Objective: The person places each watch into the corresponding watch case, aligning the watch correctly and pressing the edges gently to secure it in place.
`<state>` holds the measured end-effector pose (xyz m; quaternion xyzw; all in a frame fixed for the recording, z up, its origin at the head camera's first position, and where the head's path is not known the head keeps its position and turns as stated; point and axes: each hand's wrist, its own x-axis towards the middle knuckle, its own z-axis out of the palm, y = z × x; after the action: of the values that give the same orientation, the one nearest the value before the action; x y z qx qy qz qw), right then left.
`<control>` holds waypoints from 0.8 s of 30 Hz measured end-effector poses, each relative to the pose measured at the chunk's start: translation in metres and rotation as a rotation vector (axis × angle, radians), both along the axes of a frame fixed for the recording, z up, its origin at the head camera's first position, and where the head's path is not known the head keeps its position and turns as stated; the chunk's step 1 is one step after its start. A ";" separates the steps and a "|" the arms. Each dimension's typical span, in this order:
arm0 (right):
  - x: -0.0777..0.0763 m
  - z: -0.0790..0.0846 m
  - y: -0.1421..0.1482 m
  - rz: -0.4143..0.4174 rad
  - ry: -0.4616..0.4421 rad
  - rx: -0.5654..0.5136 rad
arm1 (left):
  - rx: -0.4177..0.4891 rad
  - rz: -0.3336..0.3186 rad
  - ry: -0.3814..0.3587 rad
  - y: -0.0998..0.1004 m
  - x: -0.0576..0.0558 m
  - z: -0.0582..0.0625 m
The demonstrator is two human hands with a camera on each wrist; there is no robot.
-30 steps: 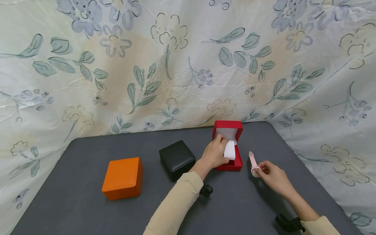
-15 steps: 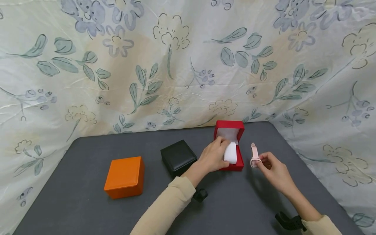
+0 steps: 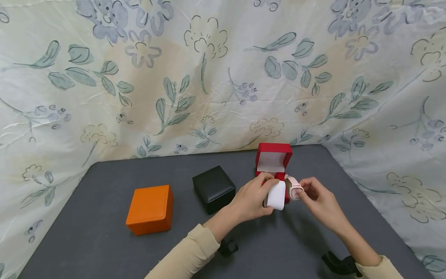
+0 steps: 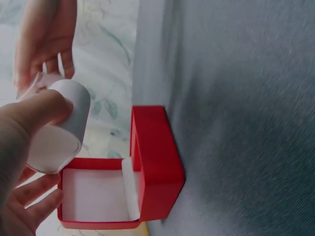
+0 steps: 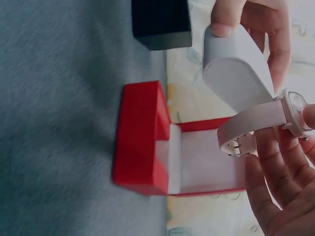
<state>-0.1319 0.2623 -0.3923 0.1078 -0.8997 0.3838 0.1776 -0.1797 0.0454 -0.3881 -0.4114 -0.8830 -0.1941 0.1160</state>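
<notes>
My left hand grips a white watch cushion between thumb and fingers, lifted above the red watch box. That box has its lid raised, showing a white lining, as the right wrist view also makes plain. Just to the right, my right hand pinches a pink wristwatch by its case. In the right wrist view the watch's strap curves in a loop with its buckle showing, close beside the cushion. Both things are held in front of the open box.
A black box with its lid down stands left of the red one. Farther left sits an orange box, also closed. The grey table ends at a floral curtain along the back and right.
My left hand has drawn the white cushion up out of the red box and toward me. My right hand has brought the watch leftward, next to the cushion.
</notes>
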 end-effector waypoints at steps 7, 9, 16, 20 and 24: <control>0.004 0.007 -0.013 0.077 0.000 -0.020 | 0.045 -0.024 0.049 -0.006 0.012 -0.004; 0.005 0.008 -0.017 0.104 -0.001 -0.035 | 0.062 -0.026 0.065 -0.009 0.014 -0.004; 0.005 0.006 -0.026 0.126 -0.010 -0.047 | 0.133 -0.052 0.120 -0.016 0.016 -0.008; 0.003 0.002 -0.029 0.106 0.011 -0.024 | 0.163 -0.057 0.176 -0.019 0.016 -0.010; 0.002 0.001 -0.032 0.074 0.029 0.016 | 0.180 -0.055 0.202 -0.021 0.017 -0.010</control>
<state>-0.1297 0.2302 -0.3918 0.1478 -0.8954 0.3814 0.1757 -0.1628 0.0241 -0.3978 -0.4407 -0.8343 -0.2332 0.2354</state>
